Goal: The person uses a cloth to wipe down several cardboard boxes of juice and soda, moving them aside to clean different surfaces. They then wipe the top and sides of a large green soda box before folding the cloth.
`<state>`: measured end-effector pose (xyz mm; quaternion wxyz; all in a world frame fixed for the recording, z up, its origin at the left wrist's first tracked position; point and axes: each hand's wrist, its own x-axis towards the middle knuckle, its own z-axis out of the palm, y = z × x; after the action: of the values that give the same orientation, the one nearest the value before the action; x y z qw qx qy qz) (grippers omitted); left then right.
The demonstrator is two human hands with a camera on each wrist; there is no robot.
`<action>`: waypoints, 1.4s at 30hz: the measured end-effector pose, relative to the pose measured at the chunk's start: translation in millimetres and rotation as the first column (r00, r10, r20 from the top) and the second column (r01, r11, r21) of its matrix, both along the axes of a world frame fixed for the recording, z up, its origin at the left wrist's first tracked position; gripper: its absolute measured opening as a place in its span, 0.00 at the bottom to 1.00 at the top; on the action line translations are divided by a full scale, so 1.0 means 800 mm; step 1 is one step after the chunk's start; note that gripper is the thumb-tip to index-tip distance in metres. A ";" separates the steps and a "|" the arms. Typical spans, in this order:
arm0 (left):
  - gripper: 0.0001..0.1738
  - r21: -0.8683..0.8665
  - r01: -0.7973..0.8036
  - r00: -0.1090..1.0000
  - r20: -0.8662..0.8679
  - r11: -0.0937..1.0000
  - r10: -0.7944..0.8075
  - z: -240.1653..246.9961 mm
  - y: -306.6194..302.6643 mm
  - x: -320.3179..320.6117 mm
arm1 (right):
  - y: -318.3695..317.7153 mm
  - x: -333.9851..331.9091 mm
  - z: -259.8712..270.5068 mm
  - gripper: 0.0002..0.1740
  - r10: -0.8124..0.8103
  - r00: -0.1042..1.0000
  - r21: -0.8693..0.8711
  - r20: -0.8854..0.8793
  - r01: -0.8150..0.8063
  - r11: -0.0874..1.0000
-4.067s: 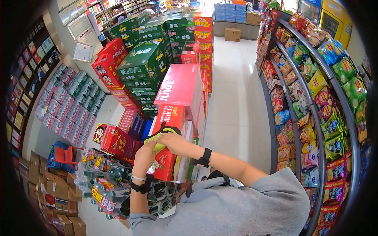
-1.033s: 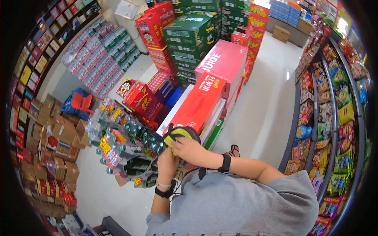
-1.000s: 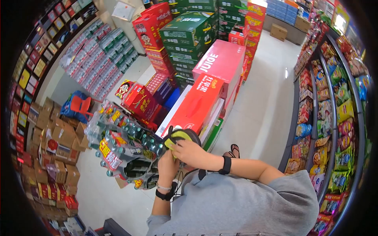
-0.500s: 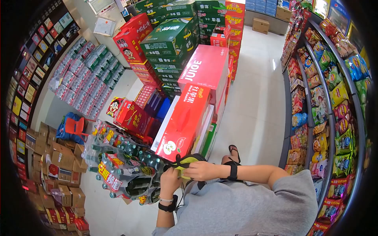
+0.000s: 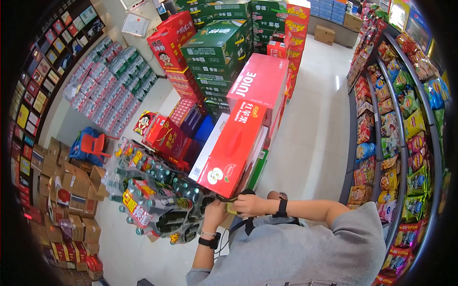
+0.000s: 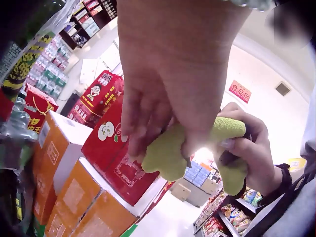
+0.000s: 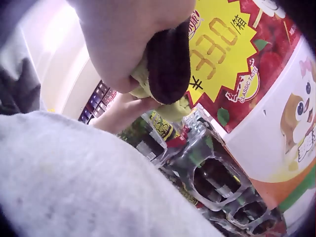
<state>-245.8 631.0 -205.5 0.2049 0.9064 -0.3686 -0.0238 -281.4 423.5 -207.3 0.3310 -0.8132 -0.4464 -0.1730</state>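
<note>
Close to the body, at the near end of the red apple-drink box [image 5: 224,157], both hands hold a lime-green, soft, textured fabric piece [image 6: 168,153] with black parts. My left hand [image 5: 214,213] pinches one side of it, thumb pressed against the green surface in the left wrist view. The other side is gripped by my right hand [image 5: 248,206], with its thumb on the green fabric. A dark rounded flap [image 7: 169,64] of the piece hangs by the right fingers in the right wrist view. In the head view the hands hide most of the piece.
Shrink-wrapped green bottles [image 5: 148,200] stand left of the hands. A pink juice box [image 5: 262,78] and green cartons [image 5: 212,47] are stacked beyond the red box. Snack shelves [image 5: 410,138] line the aisle at right; cardboard boxes [image 5: 71,186] pile up at left.
Both hands have moved from over the red box down toward the body, still holding the lime-green piece. The red box's near end now shows uncovered. The head view has shifted too.
</note>
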 end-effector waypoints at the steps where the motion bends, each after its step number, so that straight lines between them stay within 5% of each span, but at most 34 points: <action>1: 0.16 0.006 -0.019 1.000 -0.004 1.000 0.019 -0.001 -0.002 0.000 | -0.001 0.001 0.000 0.22 -0.002 1.000 -0.015 0.019 0.003 1.000; 4: 0.15 0.012 -0.071 0.997 -0.005 0.997 0.072 0.002 -0.007 -0.007 | -0.003 0.001 0.003 0.23 -0.029 0.996 -0.083 0.084 0.036 0.996; 10: 0.14 0.076 -0.068 0.995 -0.067 0.995 0.073 0.012 -0.021 -0.028 | -0.008 -0.018 0.025 0.19 -0.070 0.995 -0.123 -0.077 0.060 0.991; 14: 0.15 0.061 0.034 0.992 -0.123 0.998 -0.026 0.058 -0.036 -0.038 | -0.024 -0.048 0.051 0.19 -0.205 0.962 -0.034 -0.182 0.202 0.979; 16: 0.14 -0.057 0.111 0.992 -0.056 0.992 -0.114 0.078 -0.039 -0.047 | -0.031 -0.067 0.060 0.15 -0.268 0.940 0.125 -0.210 0.298 0.946; 21: 0.15 -0.153 0.186 0.982 0.056 0.971 -0.180 0.106 -0.048 -0.078 | -0.049 -0.127 0.077 0.20 -0.381 0.796 0.206 -0.471 0.519 0.829; 30: 0.17 -0.150 0.107 0.987 -0.101 0.983 -0.123 0.142 -0.043 -0.153 | -0.039 -0.207 0.067 0.19 -0.270 0.608 0.216 -0.746 0.605 0.766; 33: 0.22 -0.152 0.100 0.978 -0.164 0.983 -0.125 0.141 -0.034 -0.157 | -0.032 -0.215 0.064 0.19 -0.285 0.641 0.237 -0.712 0.602 0.762; 36: 0.27 -0.204 0.220 0.974 -0.010 0.954 -0.227 0.141 -0.033 -0.150 | -0.030 -0.213 0.068 0.19 -0.297 0.660 0.244 -0.690 0.599 0.763; 38: 0.33 -0.194 0.263 0.955 -0.087 0.945 -0.284 0.144 -0.033 -0.145 | -0.030 -0.210 0.070 0.18 -0.323 0.630 0.221 -0.706 0.629 0.745; 42: 0.41 -0.171 0.400 0.906 -0.071 0.900 -0.416 0.152 -0.036 -0.126 | -0.048 -0.183 0.087 0.17 -0.124 0.508 0.234 -0.852 0.582 0.779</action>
<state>-347.0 602.1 -84.2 0.2832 0.7880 -0.5398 -0.0862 -427.9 385.2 -137.6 0.6456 -0.7628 -0.0051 0.0361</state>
